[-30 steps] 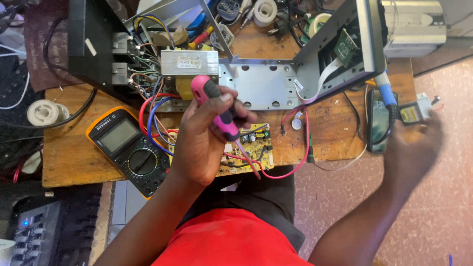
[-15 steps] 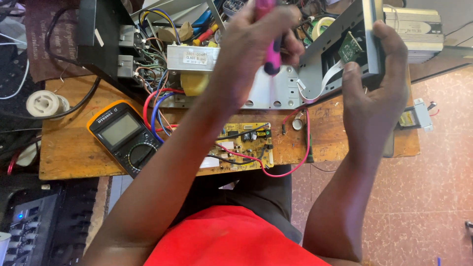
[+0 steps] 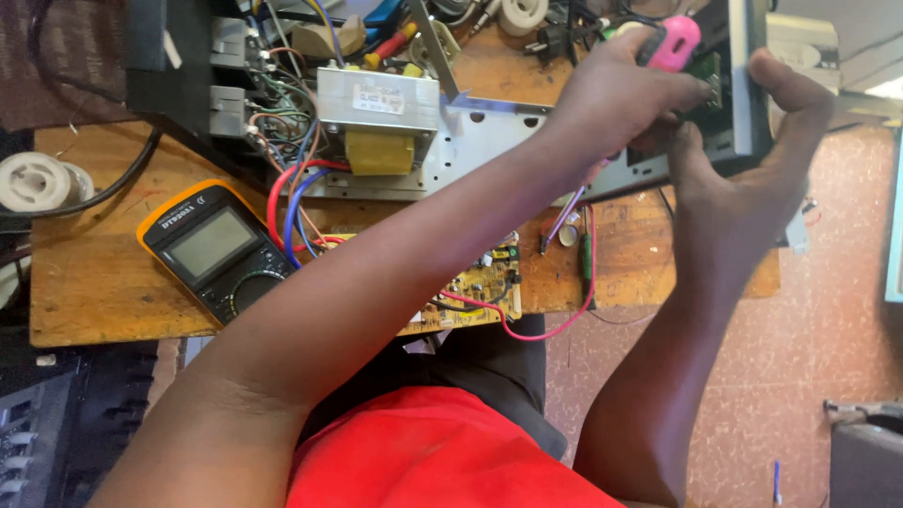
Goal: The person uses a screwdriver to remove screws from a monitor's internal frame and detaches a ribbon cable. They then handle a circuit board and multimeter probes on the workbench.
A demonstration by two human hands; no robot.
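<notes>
My left hand (image 3: 616,94) reaches across the bench and grips a pink-handled screwdriver (image 3: 673,42), its shaft pointing down toward the wood. My right hand (image 3: 743,183) is wrapped around the upright grey side panel (image 3: 738,85) of an opened metal chassis (image 3: 480,141), thumb on the far edge. A small green circuit board (image 3: 707,75) shows on that panel between both hands. A yellowish circuit board (image 3: 480,287) with red wires lies on the bench under my left forearm.
A yellow and black multimeter (image 3: 212,249) lies at the left of the wooden bench (image 3: 89,282). A metal transformer (image 3: 376,113) sits in the chassis amid coloured wires. A white solder spool (image 3: 33,183) is at the far left. Tiled floor (image 3: 818,357) lies to the right.
My left hand has carried the pink screwdriver from above the yellowish board up and right to the side panel. My right hand moved in from the right and took hold of that panel.
</notes>
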